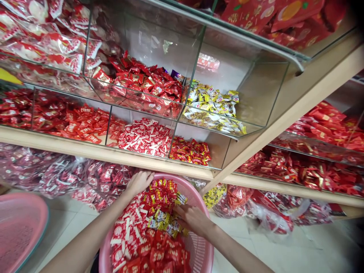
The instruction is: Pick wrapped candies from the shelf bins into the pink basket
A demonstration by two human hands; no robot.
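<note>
A round pink plastic basket [209, 242] stands below the shelves, filled with wrapped candies. My left hand [140, 184] is at its far left rim, fingers curled over the edge. My right hand [193, 219] reaches in from the right, fingers extended among the yellow-and-white wrapped candies [162, 220]; its fingertips are partly hidden. Red-and-white wrapped candies [131, 227] fill the basket's left side. Plain red packets [163, 252] lie nearest me, and small red-and-yellow candies [160, 191] are heaped at the far side.
Glass-fronted shelf bins hold red candies [148, 81], yellow-and-white candies [213, 100] and small red-and-yellow ones [190, 151]. A wooden post [284, 113] slants down on the right. Clear bags of candy [270, 216] sit under the shelf. Another pink basin [24, 227] is at left.
</note>
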